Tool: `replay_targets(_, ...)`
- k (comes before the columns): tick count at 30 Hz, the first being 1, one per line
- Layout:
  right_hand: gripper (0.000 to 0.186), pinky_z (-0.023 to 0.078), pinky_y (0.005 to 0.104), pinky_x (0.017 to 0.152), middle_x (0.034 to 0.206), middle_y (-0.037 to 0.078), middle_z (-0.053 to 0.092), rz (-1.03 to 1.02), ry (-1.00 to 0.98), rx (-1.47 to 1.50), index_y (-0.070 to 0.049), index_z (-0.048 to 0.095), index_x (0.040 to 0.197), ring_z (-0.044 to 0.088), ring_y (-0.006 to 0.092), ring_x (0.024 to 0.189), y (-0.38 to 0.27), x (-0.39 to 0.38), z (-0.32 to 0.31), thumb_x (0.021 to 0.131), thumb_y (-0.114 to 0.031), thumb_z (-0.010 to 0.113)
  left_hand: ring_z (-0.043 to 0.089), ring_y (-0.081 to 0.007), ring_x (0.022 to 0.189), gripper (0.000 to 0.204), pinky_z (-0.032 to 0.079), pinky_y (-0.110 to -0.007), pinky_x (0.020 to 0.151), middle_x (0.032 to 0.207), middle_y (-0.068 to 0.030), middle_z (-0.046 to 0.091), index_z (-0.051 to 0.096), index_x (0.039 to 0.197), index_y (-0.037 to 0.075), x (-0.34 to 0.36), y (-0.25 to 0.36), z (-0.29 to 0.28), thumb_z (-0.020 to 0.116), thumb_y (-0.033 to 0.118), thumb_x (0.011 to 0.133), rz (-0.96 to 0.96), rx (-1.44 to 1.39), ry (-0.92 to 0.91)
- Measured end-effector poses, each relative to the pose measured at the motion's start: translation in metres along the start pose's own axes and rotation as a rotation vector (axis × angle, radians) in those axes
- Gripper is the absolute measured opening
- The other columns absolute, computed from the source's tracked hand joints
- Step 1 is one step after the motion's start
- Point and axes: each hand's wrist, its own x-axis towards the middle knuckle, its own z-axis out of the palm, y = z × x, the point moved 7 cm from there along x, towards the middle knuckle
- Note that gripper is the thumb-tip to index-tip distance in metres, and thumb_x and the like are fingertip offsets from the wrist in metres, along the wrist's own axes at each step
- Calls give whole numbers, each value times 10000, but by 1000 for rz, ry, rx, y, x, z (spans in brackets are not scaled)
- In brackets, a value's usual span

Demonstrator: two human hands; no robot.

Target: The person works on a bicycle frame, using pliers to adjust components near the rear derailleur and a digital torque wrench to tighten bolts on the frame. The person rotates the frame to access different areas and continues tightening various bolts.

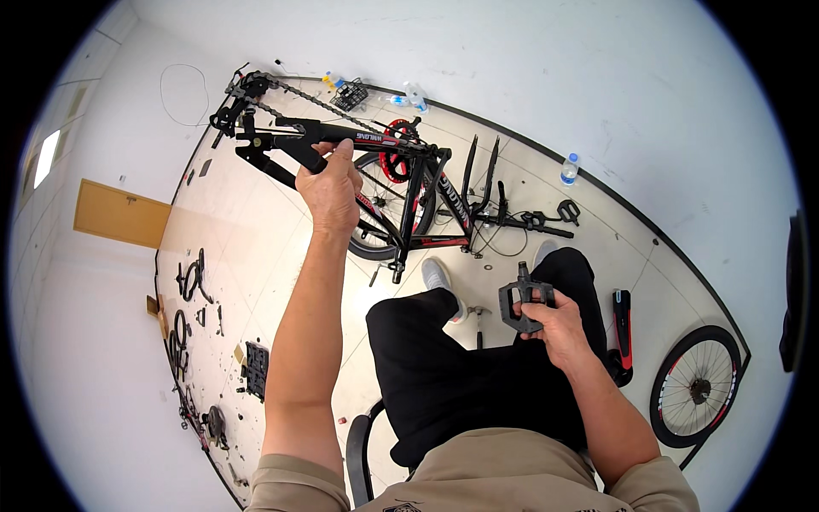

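My left hand [331, 194] is closed around a black tube of the bicycle frame [431, 201], near its rear end. The frame is black with red and white markings, and a red chainring [395, 152] sits at its middle. A chain [328, 102] runs from the rear derailleur [249, 86] toward that chainring. Over my right thigh, my right hand [559, 328] grips a black bicycle pedal [522, 304] by its lower side, with the threaded axle end pointing up. The pedal is apart from the frame.
A hammer [479, 326] lies between my feet. A wheel [699, 386] and a black and red part [624, 328] lie at right. Handlebars [533, 220], a fork [483, 175], a bottle [570, 169] and a basket [349, 95] are ahead. A tool case [254, 370] and scattered parts are left.
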Motion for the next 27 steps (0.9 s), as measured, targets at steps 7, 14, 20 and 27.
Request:
replay_targets(7, 121, 516, 303, 585, 929, 89, 699, -15, 5, -37, -45, 659, 979, 650, 160, 743, 2, -3, 2, 860, -66, 665, 367, -69, 402, 147, 276, -248, 385, 553, 17, 462, 540, 936, 21, 2, -3, 2, 678, 22, 884, 2, -23, -10)
replay_targets(14, 141, 480, 247, 568, 870, 17, 697, -135, -13, -206, -54, 699, 974, 610, 82, 702, 3, -9, 8, 846, -110, 718, 390, -91, 427, 198, 310, -267, 407, 559, 4, 466, 537, 991, 5, 5, -4, 8, 697, 65, 889, 7, -5, -40)
replay_targets(20, 148, 495, 228, 585, 901, -20, 702, -179, -1, -303, -70, 706, 1017, 608, 49, 732, 6, -11, 8, 873, -99, 698, 383, -91, 428, 169, 310, -261, 426, 550, 5, 464, 557, 982, 5, 5, -4, 12, 686, 81, 904, 51, -9, -75)
replay_targets(27, 159, 478, 242, 579, 925, 15, 709, -192, 14, -300, -54, 694, 1026, 620, 75, 731, 4, -10, 10, 869, -45, 668, 538, -85, 599, 305, 427, -247, 539, 738, -16, 604, 628, 1130, -53, -19, -65, -6, 673, 124, 885, -98, 391, -125)
